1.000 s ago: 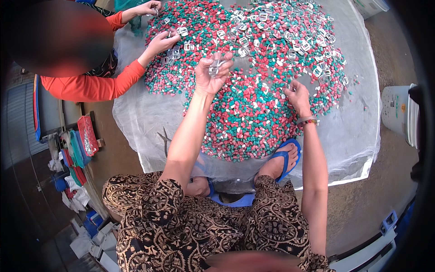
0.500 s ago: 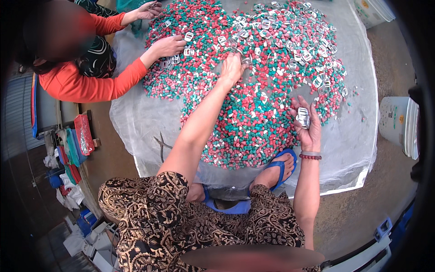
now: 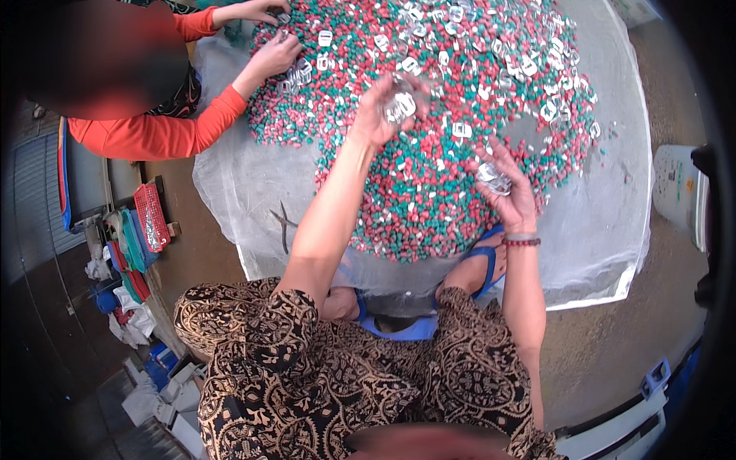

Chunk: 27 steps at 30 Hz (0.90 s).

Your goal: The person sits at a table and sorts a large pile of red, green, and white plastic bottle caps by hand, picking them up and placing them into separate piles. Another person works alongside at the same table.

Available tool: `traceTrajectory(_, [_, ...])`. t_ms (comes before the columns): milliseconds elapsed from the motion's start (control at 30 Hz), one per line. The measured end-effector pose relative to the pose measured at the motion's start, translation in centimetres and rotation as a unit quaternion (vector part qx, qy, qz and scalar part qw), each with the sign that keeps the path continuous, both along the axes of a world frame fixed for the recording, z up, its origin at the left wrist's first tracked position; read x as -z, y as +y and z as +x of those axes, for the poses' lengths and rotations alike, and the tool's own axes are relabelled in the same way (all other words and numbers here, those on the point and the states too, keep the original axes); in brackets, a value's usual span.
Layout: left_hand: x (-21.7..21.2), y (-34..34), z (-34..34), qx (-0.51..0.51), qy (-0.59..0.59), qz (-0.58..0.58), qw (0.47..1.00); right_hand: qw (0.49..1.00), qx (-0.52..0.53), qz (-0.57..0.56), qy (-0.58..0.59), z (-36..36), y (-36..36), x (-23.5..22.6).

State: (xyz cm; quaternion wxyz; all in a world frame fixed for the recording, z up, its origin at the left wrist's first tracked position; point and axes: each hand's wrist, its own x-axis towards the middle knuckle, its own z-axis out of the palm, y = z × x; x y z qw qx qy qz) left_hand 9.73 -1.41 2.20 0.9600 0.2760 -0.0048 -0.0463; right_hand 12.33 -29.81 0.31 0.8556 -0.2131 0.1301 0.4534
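Down on the far left, a co-worker in an orange sleeve (image 3: 153, 134) sits by the white cloth (image 3: 606, 230). That person's two hands (image 3: 272, 55) rest at the top left edge of the pile, touching small clear bits; whether they grip any cannot be told.

Next comes the big pile of red and green bits (image 3: 429, 176). It fills most of the cloth. There are far too many to count, hundreds at least. Mixed in are clear silvery pieces (image 3: 460, 130), a few dozen that show, mostly near the top of the pile.

The person's left hand (image 3: 383, 107) is lifted over the middle of the pile. It is curled around a small bunch of clear silvery pieces. The exact number in it is too blurry to tell.

Further right, the right hand (image 3: 510, 188) is held just above the near edge of the pile. Its fingers are closed on a little clump of the same clear pieces.

So the picking looks like it is only partly done. Two handfuls are out, but many clear pieces are left lying among the red and green bits.

One blue sandal (image 3: 487, 261) peeks out under the cloth edge, and one white tub (image 3: 678, 195) stands at the far right.
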Motion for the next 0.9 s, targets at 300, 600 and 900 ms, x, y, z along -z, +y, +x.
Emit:
traceTrajectory(300, [2.4,-3.4,4.1,0.067,0.19,0.434,0.878,0.993,0.092,0.037,0.06,0.9,-3.9,1.7])
traceTrajectory(600, [2.1,-7.3,2.9,-0.036,0.028,0.804,0.593,0.994,0.056,0.068,0.061,-0.2,-1.9,-0.4])
traceTrajectory(900, [-4.9,-12.9,0.8,-0.015,-0.205,0.735,0.646,0.975,0.108,0.061,0.186,-1.5,0.4,1.1])
